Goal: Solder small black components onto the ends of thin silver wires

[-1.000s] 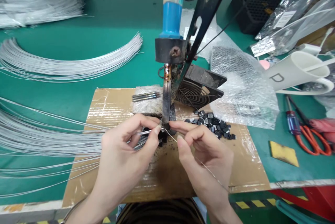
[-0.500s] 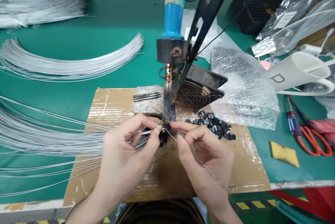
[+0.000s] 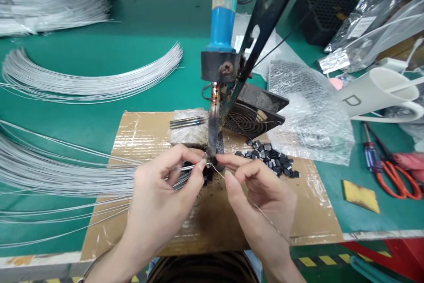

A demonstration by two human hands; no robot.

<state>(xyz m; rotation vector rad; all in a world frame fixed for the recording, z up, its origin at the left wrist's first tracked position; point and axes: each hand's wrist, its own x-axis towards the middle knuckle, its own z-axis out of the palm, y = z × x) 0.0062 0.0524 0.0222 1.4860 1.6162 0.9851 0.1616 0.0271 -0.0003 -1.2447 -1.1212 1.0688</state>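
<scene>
A soldering iron (image 3: pixel 223 22) with a blue handle hangs upright in a black metal bracket (image 3: pixel 265 18), its tip pointing down between both hands. My left hand (image 3: pixel 165 194) pinches a thin grey cable just left of the tip. Thin wire (image 3: pixel 261 212) runs across my right hand (image 3: pixel 265 199), whose thumb and fingers close on it and guide its end to the tip. What lies right at the tip is small and partly hidden by fingertips. A bundle of grey cables (image 3: pixel 66 170) extends leftward from under my left hand.
Cardboard (image 3: pixel 318 212) lies beneath the hands. Small black parts (image 3: pixel 271 157) are heaped beside a black fan (image 3: pixel 251 115). More cables (image 3: pixel 99 82) lie at the back left. Bubble wrap (image 3: pixel 308 111), a white mug (image 3: pixel 367 91), a yellow sponge (image 3: pixel 360 195) and orange-handled scissors (image 3: pixel 397 179) sit right.
The whole view has shifted slightly, with the iron appearing a little further right. Both hands keep their holds at the tip.
</scene>
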